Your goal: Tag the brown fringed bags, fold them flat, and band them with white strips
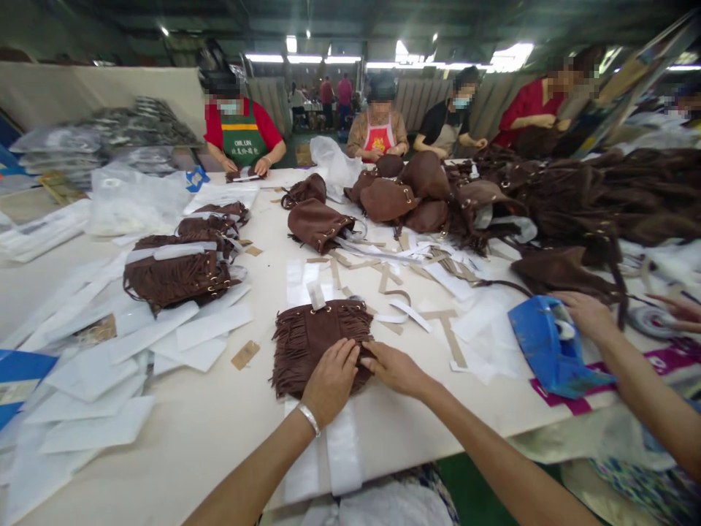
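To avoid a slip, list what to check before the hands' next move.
1. Left hand on the fringed brown bag: ok, laid on its upper side.
2. Right hand in contact: ok, touching the bag's right edge.
3. Table cleared of tan strips: not ok, several lie right of the bag.
4. Tan tag apart from the bag: ok, off to its left.
5. White strip fastened round the bag: cannot tell.
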`<state>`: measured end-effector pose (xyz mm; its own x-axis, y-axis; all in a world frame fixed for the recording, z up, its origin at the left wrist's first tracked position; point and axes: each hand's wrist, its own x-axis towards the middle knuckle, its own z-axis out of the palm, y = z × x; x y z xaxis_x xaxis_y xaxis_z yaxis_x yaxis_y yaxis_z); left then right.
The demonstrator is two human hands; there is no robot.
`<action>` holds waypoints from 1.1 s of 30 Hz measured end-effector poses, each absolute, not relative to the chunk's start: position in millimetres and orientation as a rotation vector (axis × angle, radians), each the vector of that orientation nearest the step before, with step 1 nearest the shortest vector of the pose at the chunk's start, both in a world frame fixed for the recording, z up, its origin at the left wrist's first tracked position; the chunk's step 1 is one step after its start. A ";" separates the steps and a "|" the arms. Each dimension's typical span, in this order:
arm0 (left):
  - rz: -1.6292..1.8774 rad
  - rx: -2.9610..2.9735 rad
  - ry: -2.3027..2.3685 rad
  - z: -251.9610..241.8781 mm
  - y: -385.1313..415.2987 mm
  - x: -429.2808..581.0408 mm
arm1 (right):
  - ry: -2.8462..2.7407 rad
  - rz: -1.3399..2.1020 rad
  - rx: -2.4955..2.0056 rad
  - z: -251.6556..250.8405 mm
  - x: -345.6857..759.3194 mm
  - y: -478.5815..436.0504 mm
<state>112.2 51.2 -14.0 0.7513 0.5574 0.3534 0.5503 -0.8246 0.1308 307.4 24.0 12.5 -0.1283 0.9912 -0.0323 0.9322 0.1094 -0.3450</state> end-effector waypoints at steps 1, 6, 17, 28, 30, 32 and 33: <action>0.578 2.924 0.917 -18.2 52.7 113.3 | -2.164 0.410 -1.920 21.7 314.5 37.5; 0.458 2.941 0.911 -19.4 50.4 113.4 | -2.099 0.257 -1.933 32.0 317.5 121.5; 0.460 2.934 0.977 -19.6 42.5 146.1 | -2.306 0.194 -1.901 -6.6 307.6 194.2; 0.576 2.862 0.828 -38.1 42.4 130.8 | -2.535 0.197 -1.811 -19.1 318.7 218.8; 0.572 2.839 0.838 -40.4 42.6 131.5 | -2.572 0.205 -1.794 -21.0 319.8 222.0; 0.542 2.835 0.849 -43.5 42.9 131.9 | -2.597 0.218 -1.781 -22.7 319.7 225.0; 0.521 2.838 0.857 -45.0 43.0 132.1 | -2.608 0.226 -1.781 -23.4 319.1 226.5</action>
